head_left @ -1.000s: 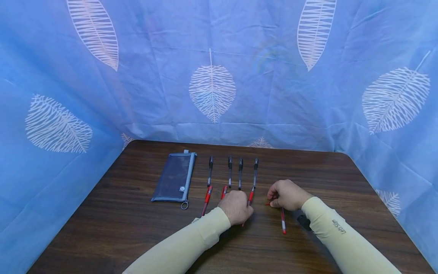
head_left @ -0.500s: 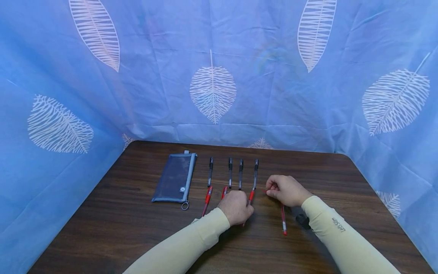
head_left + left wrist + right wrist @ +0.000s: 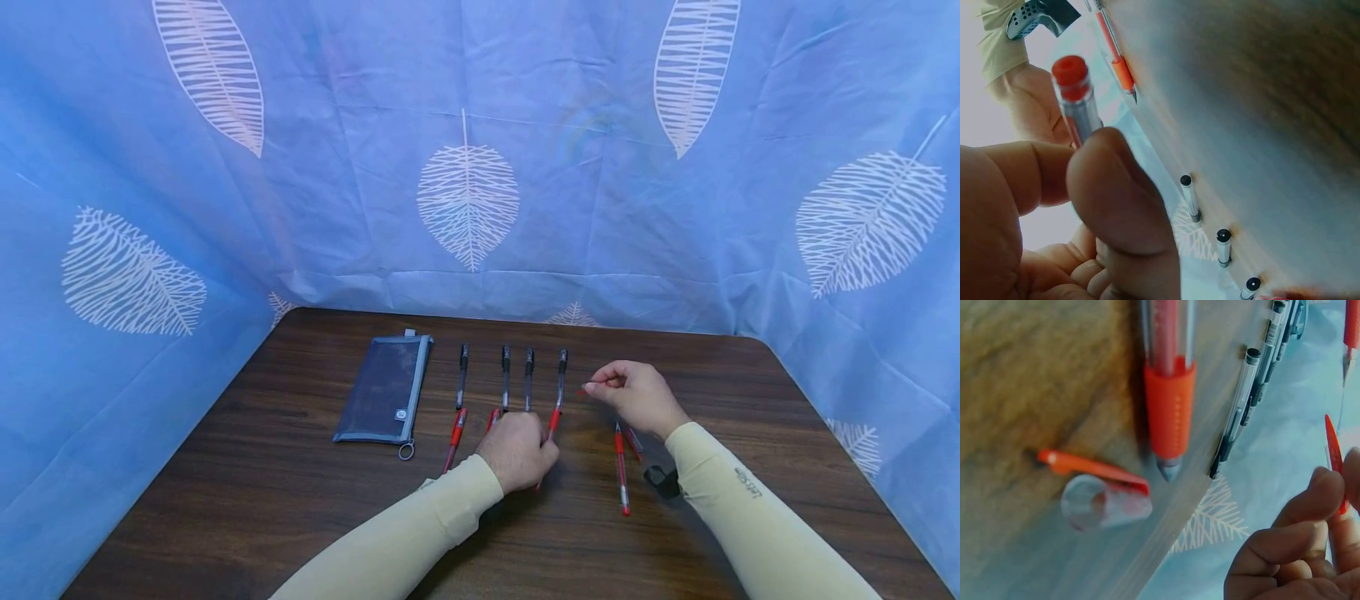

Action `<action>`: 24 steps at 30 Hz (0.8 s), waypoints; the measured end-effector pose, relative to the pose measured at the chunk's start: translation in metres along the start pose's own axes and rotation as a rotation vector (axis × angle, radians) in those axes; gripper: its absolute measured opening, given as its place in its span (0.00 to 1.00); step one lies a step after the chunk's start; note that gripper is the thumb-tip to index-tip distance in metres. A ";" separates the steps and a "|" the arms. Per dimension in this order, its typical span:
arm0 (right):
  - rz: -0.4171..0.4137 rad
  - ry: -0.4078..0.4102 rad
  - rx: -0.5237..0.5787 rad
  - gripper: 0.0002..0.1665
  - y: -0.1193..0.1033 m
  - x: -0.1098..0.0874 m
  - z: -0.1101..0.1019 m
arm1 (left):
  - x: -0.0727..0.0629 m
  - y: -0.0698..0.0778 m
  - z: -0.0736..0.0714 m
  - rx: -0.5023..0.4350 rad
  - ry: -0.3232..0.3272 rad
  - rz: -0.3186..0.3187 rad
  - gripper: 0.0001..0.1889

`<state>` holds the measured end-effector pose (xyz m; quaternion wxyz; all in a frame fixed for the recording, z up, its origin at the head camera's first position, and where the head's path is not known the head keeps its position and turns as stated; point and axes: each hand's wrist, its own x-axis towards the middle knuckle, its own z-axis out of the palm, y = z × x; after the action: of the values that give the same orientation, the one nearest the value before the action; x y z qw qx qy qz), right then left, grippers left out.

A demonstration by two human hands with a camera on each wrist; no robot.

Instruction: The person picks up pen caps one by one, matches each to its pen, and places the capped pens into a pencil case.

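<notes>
A dark wood-grain tabletop [image 3: 247, 483] with rounded far corners spreads beneath both hands, and a creased blue cloth [image 3: 585, 208] printed with white leaves [image 3: 468, 204] hangs beyond it and along both sides. Both forearms wear pale yellow sleeves [image 3: 765, 508]. Left of the left hand [image 3: 517, 452] lies a blue mesh zip pouch [image 3: 382, 387] with a ring on its pull; ahead of that hand four black gel pens [image 3: 529, 379] lie side by side, unevenly spaced. One red gel pen [image 3: 455, 435] rests just left of the left hand, and another red pen [image 3: 492, 418] is partly hidden by it. The left hand pinches a bare-tipped red gel pen [image 3: 553, 422] between thumb and finger, its tip pointing away from the person. The right hand [image 3: 637, 398], fingers curled in, pinches a red-clipped clear cap [image 3: 1334, 456] at its fingertips, apart from that pen. An uncapped red gel pen [image 3: 621, 467] lies on the near side of the right hand, with a loose cap [image 3: 1107, 503] beside its tip. Compared with half a second ago, the right hand is farther from the person, exposing the uncapped pen's grip and the loose cap; the left hand is almost unmoved.
</notes>
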<state>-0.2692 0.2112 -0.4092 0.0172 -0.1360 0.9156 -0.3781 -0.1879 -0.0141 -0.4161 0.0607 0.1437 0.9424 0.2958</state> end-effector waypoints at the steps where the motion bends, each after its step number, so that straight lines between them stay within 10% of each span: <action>1: -0.002 0.010 -0.008 0.16 0.000 0.000 0.000 | 0.000 0.000 0.000 -0.010 0.005 -0.001 0.21; 24: 0.003 0.093 0.057 0.21 -0.015 0.010 0.006 | 0.001 0.003 -0.003 -0.153 0.037 0.040 0.09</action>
<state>-0.2742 0.1941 -0.4026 -0.0207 -0.1164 0.9045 -0.4098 -0.1889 -0.0132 -0.4116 0.0481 0.1520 0.9150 0.3705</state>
